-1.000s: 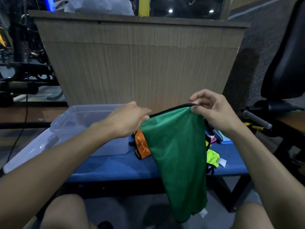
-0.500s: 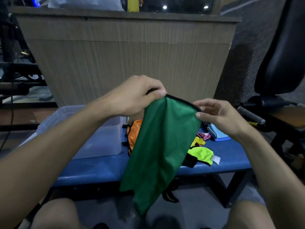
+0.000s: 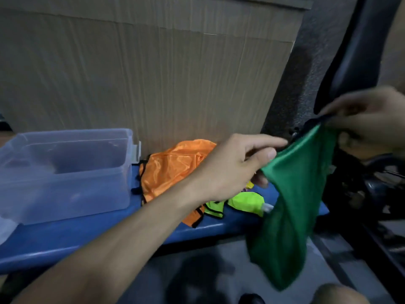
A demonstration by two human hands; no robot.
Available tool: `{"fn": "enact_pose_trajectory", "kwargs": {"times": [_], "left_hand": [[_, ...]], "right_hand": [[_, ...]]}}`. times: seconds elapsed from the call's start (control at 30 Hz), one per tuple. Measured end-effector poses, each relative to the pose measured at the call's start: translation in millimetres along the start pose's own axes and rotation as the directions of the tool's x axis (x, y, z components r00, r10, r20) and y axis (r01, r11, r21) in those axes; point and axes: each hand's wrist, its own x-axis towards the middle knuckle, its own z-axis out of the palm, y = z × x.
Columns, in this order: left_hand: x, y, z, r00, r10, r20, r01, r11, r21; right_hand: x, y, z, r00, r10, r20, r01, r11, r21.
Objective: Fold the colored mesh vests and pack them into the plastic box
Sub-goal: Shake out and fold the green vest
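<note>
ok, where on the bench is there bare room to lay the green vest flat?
Bare strip of bench along the near edge, in front of the box. Right of the box it's crowded: orange vest, then yellow vests. The box itself looks empty. Both hands hold the green vest off the bench's right end.

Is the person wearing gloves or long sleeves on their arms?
No. The left hand is bare, with no glove, ring or watch showing, and the left forearm has no sleeve on it. The right hand is blurry, but it looks bare too, with no glove.
</note>
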Motion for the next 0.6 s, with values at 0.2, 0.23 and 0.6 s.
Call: {"fn": "enact_pose_trajectory", "kwargs": {"times": [0.2,0.23,0.6], "left_hand": [[-1.3,-57.6,-65.4,0.883,0.08,-0.463,0.146,0.89,0.432],[-8.1,-71.5,-77.5,0.873,0.05,-0.484,0.221,0.846,0.485],[-59.6,-170.0,-127.3,0.665,-0.534,-0.523,0.714,0.249,0.654]], "right_hand": [[109.5,-77.9,133.7,0.942,-0.312,-0.123,0.304,0.949,-0.081],[124.5,-78.3,167.3,0.95,-0.303,-0.08,0.294,0.95,-0.107],[165.3,-41.8,407.6,0.905,-0.181,0.385,0.207,0.978,-0.027]]}}
